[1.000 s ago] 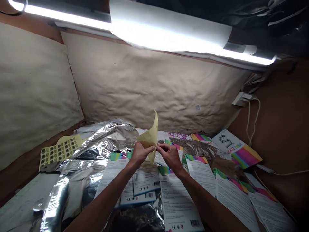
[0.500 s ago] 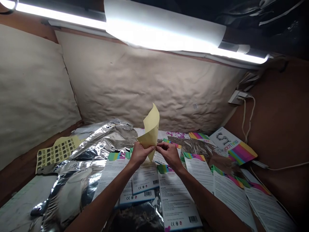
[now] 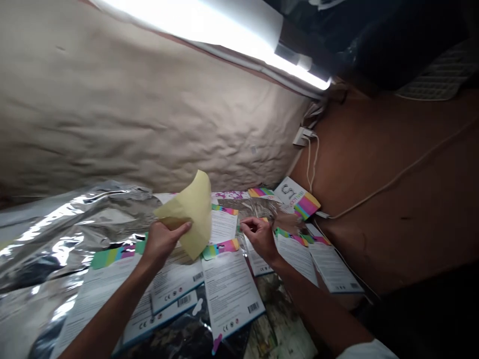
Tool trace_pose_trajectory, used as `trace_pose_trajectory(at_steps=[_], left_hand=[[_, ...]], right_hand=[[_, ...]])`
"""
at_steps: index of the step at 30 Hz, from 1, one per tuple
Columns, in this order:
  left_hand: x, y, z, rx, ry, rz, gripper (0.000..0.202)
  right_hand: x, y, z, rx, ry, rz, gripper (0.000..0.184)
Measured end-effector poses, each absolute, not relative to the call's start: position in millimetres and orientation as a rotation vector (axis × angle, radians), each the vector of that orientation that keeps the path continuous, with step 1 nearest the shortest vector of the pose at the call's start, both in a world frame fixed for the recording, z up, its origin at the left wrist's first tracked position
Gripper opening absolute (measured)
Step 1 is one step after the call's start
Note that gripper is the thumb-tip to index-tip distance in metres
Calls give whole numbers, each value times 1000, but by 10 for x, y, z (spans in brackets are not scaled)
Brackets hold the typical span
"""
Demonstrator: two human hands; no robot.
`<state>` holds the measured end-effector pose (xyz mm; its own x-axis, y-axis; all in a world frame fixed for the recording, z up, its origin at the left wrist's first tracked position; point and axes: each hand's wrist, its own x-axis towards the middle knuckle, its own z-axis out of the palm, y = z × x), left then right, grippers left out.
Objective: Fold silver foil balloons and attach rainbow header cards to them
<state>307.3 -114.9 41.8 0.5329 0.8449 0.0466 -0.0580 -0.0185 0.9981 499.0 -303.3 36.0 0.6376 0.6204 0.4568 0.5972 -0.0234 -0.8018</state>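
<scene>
My left hand (image 3: 161,243) is shut on a pale yellow sheet of backing paper (image 3: 190,214), which curls upward with its thumb lying across it. My right hand (image 3: 260,238) is apart from the sheet, to its right, with the fingertips pinched together. I see nothing between them. Beneath both hands lie several white printed cards with rainbow-striped tops, such as the one (image 3: 228,284) just below the gap between my hands.
Crumpled silver foil bags (image 3: 71,224) spread across the left. A beige paper-covered wall (image 3: 149,114) rises behind, with a fluorescent tube (image 3: 299,75) above. A wall socket (image 3: 303,135) feeds white cables along the brown surface at right. A dark foil bag (image 3: 175,339) lies under the cards.
My hands have moved apart: the right hand has let go of the yellow sheet, and the left has carried it leftward. The whole view has tilted and swung to the right.
</scene>
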Motion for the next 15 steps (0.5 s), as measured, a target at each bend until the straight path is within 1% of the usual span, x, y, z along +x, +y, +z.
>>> trace_pose_trajectory(at_steps=[3, 5, 9, 13, 15], left_hand=[[3098, -1153, 411, 1431, 787, 831, 50], [3108, -1185, 431, 1437, 823, 812, 51], [3131, -1219, 434, 1465, 914, 771, 49], [3172, -1185, 351, 1501, 969, 782, 45], [3189, -1183, 334, 1588, 1043, 846, 41]], right_hand=[[5445, -3702, 297, -1953, -1146, -488, 15], [5739, -4116, 222, -2058, -1135, -644, 16], [6118, -4642, 6, -2200, -1121, -752, 16], [6201, -4765, -201, -2320, -1188, -760, 16], [6201, -4759, -262, -2364, -1212, -758, 16]])
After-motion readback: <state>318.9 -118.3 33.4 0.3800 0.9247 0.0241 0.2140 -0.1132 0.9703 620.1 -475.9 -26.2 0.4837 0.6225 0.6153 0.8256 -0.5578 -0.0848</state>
